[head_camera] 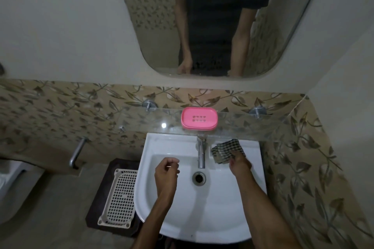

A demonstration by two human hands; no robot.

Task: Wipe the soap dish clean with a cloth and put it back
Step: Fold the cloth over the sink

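A pink soap dish [199, 117] with small drain holes sits on the glass shelf [263, 125] above the white sink [176, 218]. My right hand [239, 164] grips a dark checked cloth [225, 150] at the sink's back right corner, just right of the tap [201, 154]. My left hand [167, 174] hovers over the left side of the basin with loosely curled fingers, holding nothing. Both hands are below the shelf and apart from the dish.
A mirror [153, 26] hangs above the shelf. A metal towel bar [78, 152] sticks out of the patterned tile wall at left. A white perforated basket [119, 198] lies on a dark mat on the floor left of the sink. The drain [199, 177] sits mid-basin.
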